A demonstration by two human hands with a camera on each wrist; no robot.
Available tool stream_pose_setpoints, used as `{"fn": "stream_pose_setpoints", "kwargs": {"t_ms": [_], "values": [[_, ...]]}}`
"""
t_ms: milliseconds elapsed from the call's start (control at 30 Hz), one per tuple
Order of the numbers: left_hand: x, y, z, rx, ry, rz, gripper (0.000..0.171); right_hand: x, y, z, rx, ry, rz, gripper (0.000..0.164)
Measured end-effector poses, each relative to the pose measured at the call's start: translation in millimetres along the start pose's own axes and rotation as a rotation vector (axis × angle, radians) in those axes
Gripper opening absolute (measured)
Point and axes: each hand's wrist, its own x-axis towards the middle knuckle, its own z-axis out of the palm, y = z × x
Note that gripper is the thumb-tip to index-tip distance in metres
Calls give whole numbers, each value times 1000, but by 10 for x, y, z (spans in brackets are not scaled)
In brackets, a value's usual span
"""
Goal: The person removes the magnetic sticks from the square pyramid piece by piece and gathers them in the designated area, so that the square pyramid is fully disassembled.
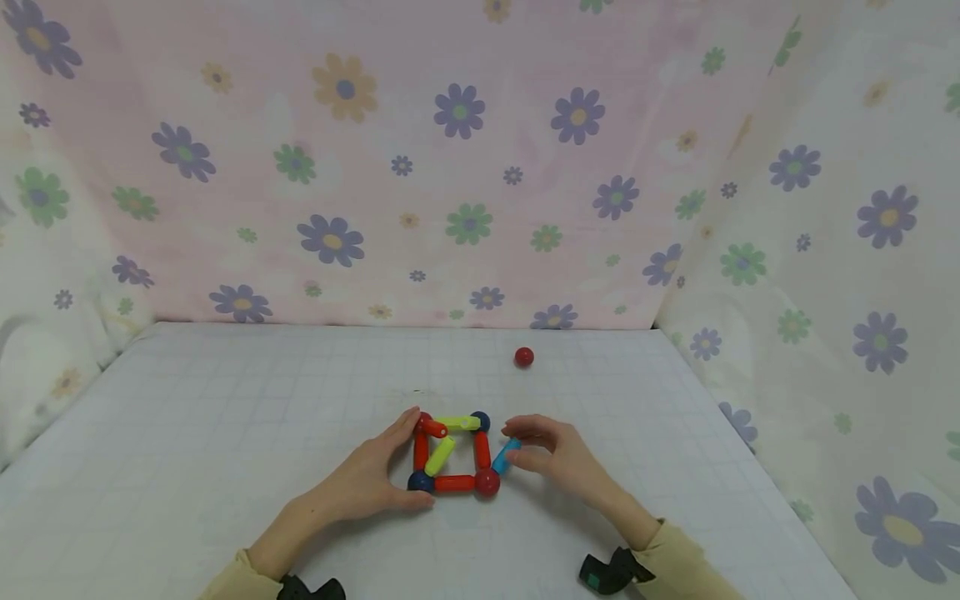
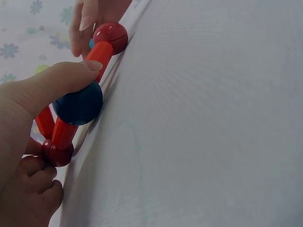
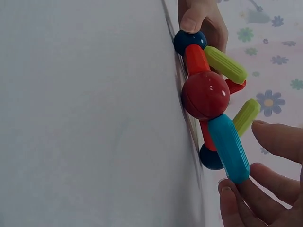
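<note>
A square frame of magnetic rods and balls lies on the table, with a red rod (image 1: 454,483) along its front and a yellow-green rod (image 1: 441,456) slanting up from the front-left blue ball (image 1: 421,482). My left hand (image 1: 367,479) grips the frame's left side, thumb at that blue ball and fingers by the back-left red ball (image 2: 57,153). From the front-right red ball (image 3: 206,94) a blue rod (image 3: 228,149) leans up and outward. My right hand (image 1: 558,454) is around its free end; the fingertips (image 3: 258,171) touch it, while the thumb stands apart in the right wrist view.
A loose red ball (image 1: 524,357) sits on the white table (image 1: 247,400) toward the back, beyond the frame. Flowered cloth (image 1: 405,192) hangs behind the table and along both sides.
</note>
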Motion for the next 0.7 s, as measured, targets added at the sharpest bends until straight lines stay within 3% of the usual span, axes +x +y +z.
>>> {"fn": "stream_pose_setpoints", "kwargs": {"t_ms": [267,700], "values": [[-7,3,-1,-12,3,3,115,32,65,93,3,-66,55,47],[2,5,2,-8,3,-16,115,35,98,108,-26,-59,63,45]]}}
